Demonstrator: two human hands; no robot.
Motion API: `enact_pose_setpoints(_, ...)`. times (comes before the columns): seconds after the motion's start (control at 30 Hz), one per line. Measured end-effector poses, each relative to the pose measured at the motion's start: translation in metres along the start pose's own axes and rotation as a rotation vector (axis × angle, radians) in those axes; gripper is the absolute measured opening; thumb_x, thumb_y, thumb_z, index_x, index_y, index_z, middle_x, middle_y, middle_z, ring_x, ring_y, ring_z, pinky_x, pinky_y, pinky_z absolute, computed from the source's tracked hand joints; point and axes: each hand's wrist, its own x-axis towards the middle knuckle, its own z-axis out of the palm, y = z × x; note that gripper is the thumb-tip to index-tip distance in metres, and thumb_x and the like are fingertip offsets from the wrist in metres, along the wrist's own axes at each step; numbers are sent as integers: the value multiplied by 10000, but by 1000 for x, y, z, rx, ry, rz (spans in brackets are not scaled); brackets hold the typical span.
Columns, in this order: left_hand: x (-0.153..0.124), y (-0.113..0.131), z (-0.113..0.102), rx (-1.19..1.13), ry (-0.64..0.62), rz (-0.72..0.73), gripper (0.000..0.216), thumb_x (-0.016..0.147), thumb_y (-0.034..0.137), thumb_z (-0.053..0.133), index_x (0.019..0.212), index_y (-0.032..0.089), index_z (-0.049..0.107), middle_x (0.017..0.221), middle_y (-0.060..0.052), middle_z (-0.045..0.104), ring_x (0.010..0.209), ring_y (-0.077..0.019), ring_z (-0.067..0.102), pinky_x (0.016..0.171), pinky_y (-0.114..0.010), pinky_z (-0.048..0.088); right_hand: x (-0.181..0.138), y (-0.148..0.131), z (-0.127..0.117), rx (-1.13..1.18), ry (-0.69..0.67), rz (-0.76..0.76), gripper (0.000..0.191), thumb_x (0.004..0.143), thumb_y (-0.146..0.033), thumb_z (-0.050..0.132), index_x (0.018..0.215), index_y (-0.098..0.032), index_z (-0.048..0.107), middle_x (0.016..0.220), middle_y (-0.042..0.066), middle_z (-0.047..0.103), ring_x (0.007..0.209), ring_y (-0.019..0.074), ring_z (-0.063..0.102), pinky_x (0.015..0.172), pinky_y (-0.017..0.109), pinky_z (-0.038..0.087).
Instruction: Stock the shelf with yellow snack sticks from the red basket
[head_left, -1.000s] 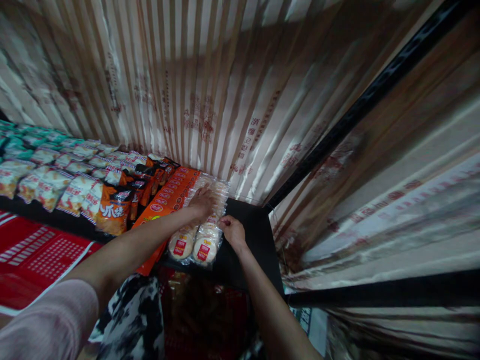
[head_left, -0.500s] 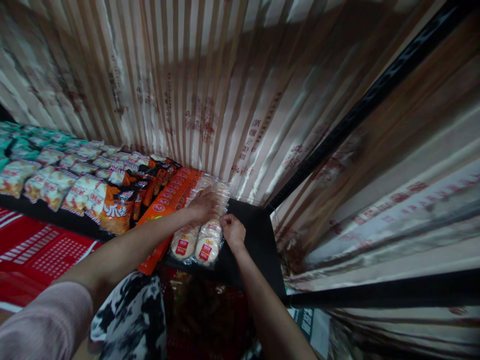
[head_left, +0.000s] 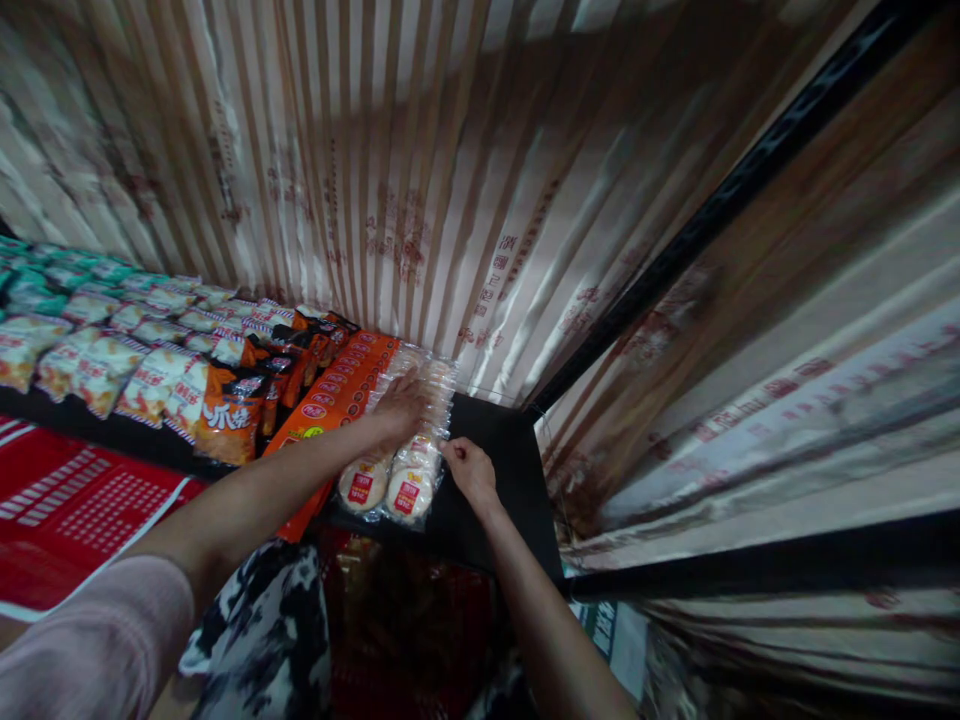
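Observation:
Two rows of round white crackers in clear wrappers with red labels lie on the black shelf. My left hand [head_left: 403, 408] rests over the upper part of the rows, palm down with fingers stretched out. At the outer edge of the right cracker pack [head_left: 409, 492], my right hand [head_left: 469, 468] has its thumb and forefinger pinched together, seemingly on the clear wrapper. The left cracker pack [head_left: 363, 486] lies close beside it, partly hidden under my left forearm. An orange printed packet [head_left: 330, 395] lies flat along its left side.
Orange-and-black snack bags [head_left: 229, 415] and white snack bags [head_left: 105, 370] stand in rows leftward. A red crate [head_left: 82, 510] is below the shelf's left front. A black post [head_left: 637, 290] rises at the right corner of the shelf [head_left: 499, 440], before striped sheeting [head_left: 420, 200].
The view has shifted slightly. My right hand sits a little lower against the pack's edge; the left hand stays over the crackers, and the packs lie as before.

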Motion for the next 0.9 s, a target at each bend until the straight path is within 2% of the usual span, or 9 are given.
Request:
enact_pose_setpoints(0.07,0,1,-1,5,-10,-7,411,752,279,571,1145,159,565,1397,-124,394,1381,-303,107,1087,-461,222,1,5,4,89,-64,-47,272,768,-439,505,720,-208,640,651,-11,640,619,132,579,566,219,387)
enact_pose_setpoints(0.17,0,2,-1,8,-19,-11,402,762,284,559,1139,144,564,1400,-135,388,1381,-302,109,1090,-468,214,4,10,11,195,-88,-93,227,710,-404,575,711,-188,645,629,-23,628,586,116,563,546,204,387)
enact_pose_setpoints(0.33,0,3,-2,-30,-45,-49,410,754,280,568,1148,166,563,1414,-102,375,1379,-302,116,1098,-453,205,5,4,13,171,-135,-95,168,691,-353,606,715,-195,659,639,-32,629,586,111,560,546,196,382)
enact_pose_setpoints(0.5,0,3,-5,-55,-48,-58,423,760,297,566,1168,187,555,1404,-74,390,1377,-287,122,1101,-443,209,-3,-8,9,33,-29,-42,131,749,-289,534,730,-226,648,694,-32,649,637,122,580,572,206,375)
enact_pose_setpoints(0.63,-1,1,-6,-78,-23,-30,379,801,384,508,1135,219,578,1382,-52,419,1365,-268,172,1099,-462,210,-8,-12,12,6,29,-30,157,781,-298,491,746,-238,631,703,-33,640,659,126,580,598,211,381)
enact_pose_setpoints(0.73,-5,0,-6,-80,-45,33,472,753,445,562,1175,234,546,1402,-49,395,1365,-281,169,1092,-470,222,-9,-12,17,18,58,-28,168,783,-322,483,761,-240,627,714,-29,633,672,131,582,599,212,384)
enact_pose_setpoints(0.9,-12,2,-3,-52,-51,68,599,709,364,621,1260,192,461,1424,-85,358,1382,-283,103,1103,-455,204,-8,-11,21,37,72,6,201,783,-363,474,790,-235,628,734,-17,636,684,142,586,623,228,393)
